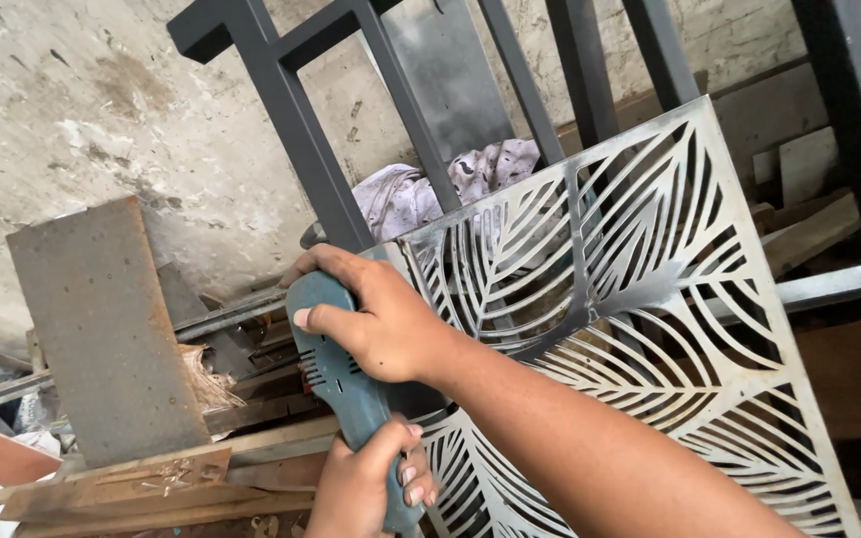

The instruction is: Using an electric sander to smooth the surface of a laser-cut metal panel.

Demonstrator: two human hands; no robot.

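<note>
I am gripping the teal angle grinder [341, 374] against the left edge of the leaf-cut steel panel [650, 299], its body running lengthwise down that edge: right hand [376, 319] wrapped around its upper body, left hand [366, 488] closed on its tail.

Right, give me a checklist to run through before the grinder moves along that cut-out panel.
1. Both hands on the grinder: ok. The right hand covers the front of the body and the left hand wraps the rear handle.
2. Disc and guard condition: cannot tell, hidden behind the right hand and the panel.
3. Panel secured: cannot tell. It leans tilted against the dark frame; no clamp shows.
4. Gloves: not ok, both hands are bare.
5. Surroundings free of burnables: not ok. A cloth lies just behind the panel's top edge and wood scraps lie below.
</note>
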